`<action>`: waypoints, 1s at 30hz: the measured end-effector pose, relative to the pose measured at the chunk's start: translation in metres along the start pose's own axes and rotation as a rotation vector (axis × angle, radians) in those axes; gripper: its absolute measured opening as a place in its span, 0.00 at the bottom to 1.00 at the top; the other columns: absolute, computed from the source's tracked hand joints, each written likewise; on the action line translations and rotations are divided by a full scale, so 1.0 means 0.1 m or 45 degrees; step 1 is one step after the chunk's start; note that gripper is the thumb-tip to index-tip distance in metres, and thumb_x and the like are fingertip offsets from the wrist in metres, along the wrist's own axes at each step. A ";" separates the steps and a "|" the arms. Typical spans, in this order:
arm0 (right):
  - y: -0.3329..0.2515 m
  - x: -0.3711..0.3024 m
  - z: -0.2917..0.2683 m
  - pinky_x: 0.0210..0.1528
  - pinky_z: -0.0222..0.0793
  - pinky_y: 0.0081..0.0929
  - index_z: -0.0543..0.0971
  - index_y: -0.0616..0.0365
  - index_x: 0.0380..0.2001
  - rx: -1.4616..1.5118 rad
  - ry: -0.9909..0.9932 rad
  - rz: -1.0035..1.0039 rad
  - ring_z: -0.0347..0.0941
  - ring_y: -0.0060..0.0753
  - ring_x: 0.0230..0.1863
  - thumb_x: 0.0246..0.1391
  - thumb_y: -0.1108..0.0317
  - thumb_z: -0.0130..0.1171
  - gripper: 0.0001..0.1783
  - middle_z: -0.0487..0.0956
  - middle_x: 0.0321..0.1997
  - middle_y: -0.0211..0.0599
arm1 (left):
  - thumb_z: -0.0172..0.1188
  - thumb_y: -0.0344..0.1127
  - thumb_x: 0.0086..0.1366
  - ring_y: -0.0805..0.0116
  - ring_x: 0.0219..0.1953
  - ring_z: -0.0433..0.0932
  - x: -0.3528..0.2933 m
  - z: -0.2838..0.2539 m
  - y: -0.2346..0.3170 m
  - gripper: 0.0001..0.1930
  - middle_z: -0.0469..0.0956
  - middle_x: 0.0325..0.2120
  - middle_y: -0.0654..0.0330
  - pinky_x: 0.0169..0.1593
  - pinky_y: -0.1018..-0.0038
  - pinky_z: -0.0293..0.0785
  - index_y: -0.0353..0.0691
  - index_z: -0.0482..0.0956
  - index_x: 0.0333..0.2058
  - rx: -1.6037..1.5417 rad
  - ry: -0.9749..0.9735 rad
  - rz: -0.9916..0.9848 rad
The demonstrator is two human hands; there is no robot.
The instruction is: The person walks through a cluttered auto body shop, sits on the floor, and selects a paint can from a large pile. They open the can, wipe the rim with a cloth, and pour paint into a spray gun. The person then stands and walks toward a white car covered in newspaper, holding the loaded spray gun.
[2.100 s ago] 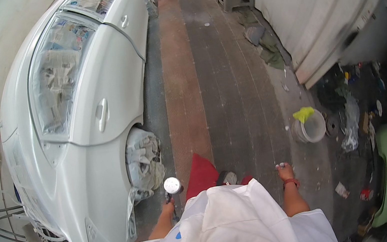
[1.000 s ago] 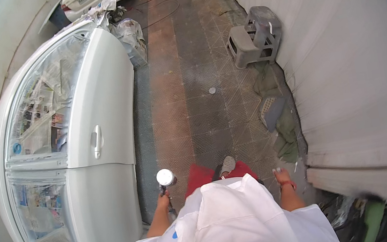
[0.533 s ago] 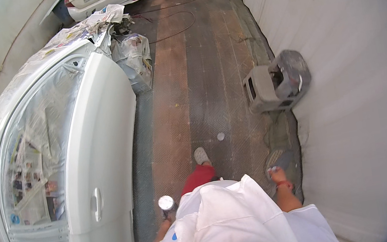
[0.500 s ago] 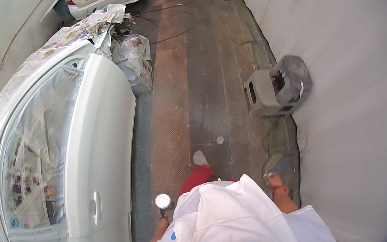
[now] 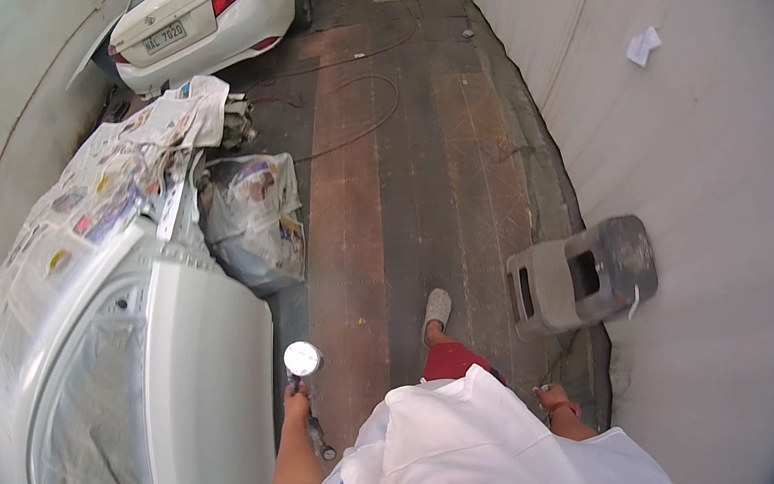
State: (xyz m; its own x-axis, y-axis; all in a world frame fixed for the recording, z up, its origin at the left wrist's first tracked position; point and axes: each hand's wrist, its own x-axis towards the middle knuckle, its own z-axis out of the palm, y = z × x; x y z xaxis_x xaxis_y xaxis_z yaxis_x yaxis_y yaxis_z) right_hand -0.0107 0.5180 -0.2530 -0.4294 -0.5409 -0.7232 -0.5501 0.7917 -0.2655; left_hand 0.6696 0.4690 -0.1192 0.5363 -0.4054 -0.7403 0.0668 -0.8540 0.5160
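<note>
My left hand (image 5: pixel 297 400) is closed around a paint spray gun (image 5: pixel 302 360), whose round, pale-topped cup faces up; a small gauge hangs below it. Left of that hand, a short gap away, stands a white car door (image 5: pixel 210 371) on a car body with plastic film and newspaper over its window. My right hand (image 5: pixel 552 397) hangs low on the right with its fingers curled; a small pale bit shows at the fingertips, too small to name.
Newspaper (image 5: pixel 123 172) covers the car's front, and a wheel-like bulk is wrapped in plastic (image 5: pixel 253 225). A grey plastic stool (image 5: pixel 556 286) stands against the pale right wall (image 5: pixel 703 192). Farther ahead are a hose (image 5: pixel 396 104) on the floor and a second white car (image 5: pixel 200 18).
I have walked forward along the door; the stool and the wrapped front now appear nearer. My left hand with the spray gun has swung forward, and the other foot is now in front.
</note>
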 end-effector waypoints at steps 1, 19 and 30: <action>-0.26 0.30 -0.11 0.39 0.78 0.39 0.80 0.65 0.56 -0.014 -0.001 -0.005 0.83 0.36 0.40 0.56 0.53 0.73 0.32 0.85 0.48 0.45 | 0.60 0.51 0.75 0.50 0.71 0.67 0.08 0.12 0.21 0.39 0.67 0.70 0.45 0.69 0.56 0.66 0.38 0.56 0.74 0.006 -0.032 -0.028; -7.40 3.38 -1.97 0.53 0.77 0.39 0.81 0.66 0.53 -0.244 0.259 -0.615 0.84 0.52 0.49 0.57 0.51 0.70 0.30 0.86 0.46 0.56 | 0.59 0.57 0.72 0.49 0.54 0.80 2.09 1.90 2.62 0.32 0.82 0.51 0.43 0.57 0.55 0.72 0.30 0.78 0.56 0.032 0.028 -0.502; -9.88 4.16 -2.26 0.67 0.69 0.45 0.77 0.67 0.62 -0.429 -0.093 -0.389 0.74 0.59 0.67 0.56 0.43 0.68 0.42 0.79 0.62 0.62 | 0.58 0.56 0.73 0.44 0.73 0.63 4.59 2.00 6.60 0.40 0.65 0.70 0.42 0.72 0.55 0.59 0.36 0.59 0.73 -0.026 0.180 -0.093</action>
State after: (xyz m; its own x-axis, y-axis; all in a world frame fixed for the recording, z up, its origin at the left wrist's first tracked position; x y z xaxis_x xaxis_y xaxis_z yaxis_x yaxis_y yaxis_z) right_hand 0.1925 -0.5531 -0.1477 -0.1662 -0.7044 -0.6901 -0.8509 0.4561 -0.2606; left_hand 0.7919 -0.3459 -0.2049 0.6424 -0.2910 -0.7090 0.1263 -0.8722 0.4725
